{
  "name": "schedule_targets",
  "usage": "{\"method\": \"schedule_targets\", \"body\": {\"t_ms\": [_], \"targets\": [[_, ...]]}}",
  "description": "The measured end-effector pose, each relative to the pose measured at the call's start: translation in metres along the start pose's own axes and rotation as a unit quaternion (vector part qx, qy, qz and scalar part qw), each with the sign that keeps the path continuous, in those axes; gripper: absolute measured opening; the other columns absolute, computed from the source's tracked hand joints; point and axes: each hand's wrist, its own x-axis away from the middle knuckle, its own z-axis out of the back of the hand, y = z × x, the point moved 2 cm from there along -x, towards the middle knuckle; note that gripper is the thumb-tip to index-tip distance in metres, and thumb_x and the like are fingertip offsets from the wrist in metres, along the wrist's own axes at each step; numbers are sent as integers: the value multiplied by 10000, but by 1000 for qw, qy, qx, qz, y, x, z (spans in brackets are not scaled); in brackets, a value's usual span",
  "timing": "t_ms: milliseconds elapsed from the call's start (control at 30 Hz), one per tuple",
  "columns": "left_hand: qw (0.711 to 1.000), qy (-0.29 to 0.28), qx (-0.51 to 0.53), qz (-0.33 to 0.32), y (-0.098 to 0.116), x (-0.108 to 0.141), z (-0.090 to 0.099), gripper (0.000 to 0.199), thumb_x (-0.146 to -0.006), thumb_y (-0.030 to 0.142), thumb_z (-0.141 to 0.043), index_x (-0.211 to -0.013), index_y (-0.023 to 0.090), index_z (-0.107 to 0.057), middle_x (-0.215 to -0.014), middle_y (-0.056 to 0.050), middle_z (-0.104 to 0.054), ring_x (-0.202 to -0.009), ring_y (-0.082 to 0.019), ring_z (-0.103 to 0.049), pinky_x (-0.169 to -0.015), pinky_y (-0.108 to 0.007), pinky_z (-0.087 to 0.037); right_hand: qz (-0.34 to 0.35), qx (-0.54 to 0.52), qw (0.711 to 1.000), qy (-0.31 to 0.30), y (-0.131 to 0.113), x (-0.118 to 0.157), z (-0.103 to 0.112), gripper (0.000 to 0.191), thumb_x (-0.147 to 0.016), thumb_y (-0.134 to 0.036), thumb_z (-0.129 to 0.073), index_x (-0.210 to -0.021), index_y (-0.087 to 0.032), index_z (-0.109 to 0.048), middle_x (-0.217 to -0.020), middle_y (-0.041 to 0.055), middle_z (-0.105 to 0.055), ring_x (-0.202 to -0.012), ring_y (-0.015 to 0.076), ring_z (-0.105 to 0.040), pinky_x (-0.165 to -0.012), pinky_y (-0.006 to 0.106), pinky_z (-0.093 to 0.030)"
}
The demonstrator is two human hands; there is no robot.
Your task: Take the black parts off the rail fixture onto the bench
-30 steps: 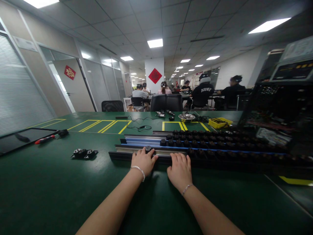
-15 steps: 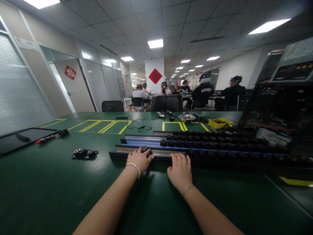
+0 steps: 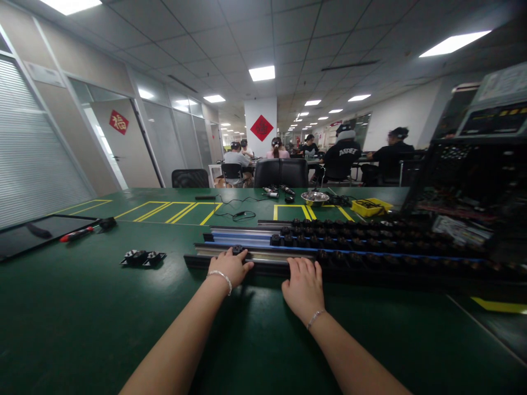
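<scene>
In the head view, my left hand [image 3: 229, 269] is over the left part of the nearest long metal rail [image 3: 267, 257]. Its fingers close round a small black block [image 3: 237, 249] that sits in the rail's channel. My right hand [image 3: 305, 288] grips the rail's near edge further right, fingers bent over the top and the thumb hidden. Right of that hand, a row of black round-topped blocks [image 3: 356, 258] fills the channel. Behind lie further rails, one with a blue strip [image 3: 242, 240], bearing similar blocks.
Several small black parts [image 3: 143, 258] lie left on the green table [image 3: 102, 312]. Beyond them are a red-handled tool [image 3: 77, 234] and a dark panel [image 3: 37, 233]. A metal bowl [image 3: 314, 198], yellow basket [image 3: 369, 207] and cables stand behind. An open computer case [image 3: 465, 170] rises right.
My left hand has shifted slightly left along the rail, and the black block has moved left with it. My right hand has stayed in place.
</scene>
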Motion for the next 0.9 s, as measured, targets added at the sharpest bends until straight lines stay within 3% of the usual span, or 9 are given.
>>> {"method": "schedule_targets", "body": {"t_ms": [300, 900], "targets": [[999, -40, 6, 10, -17, -8, 0, 624, -815, 628, -269, -1353, 336, -389, -1407, -134, -400, -1241, -344, -413, -942, -496, -365, -1, 3, 1000, -1, 0, 0, -1, 454, -711, -179, -464, -1157, -165, -548, -1178, 83, -568, -1155, 230, -394, -1073, 422, -80], [999, -38, 14, 36, -38, -18, -5, 638, -798, 659, -268, -1324, 339, -435, -1397, -114, -421, -1234, -339, -422, -930, -487, -371, -3, -1, 1000, -5, 1, 0, -1, 463, -708, -179, -460, -1162, -163, -548, -1182, 84, -568, -1159, 232, -394, -1075, 423, -77]]}}
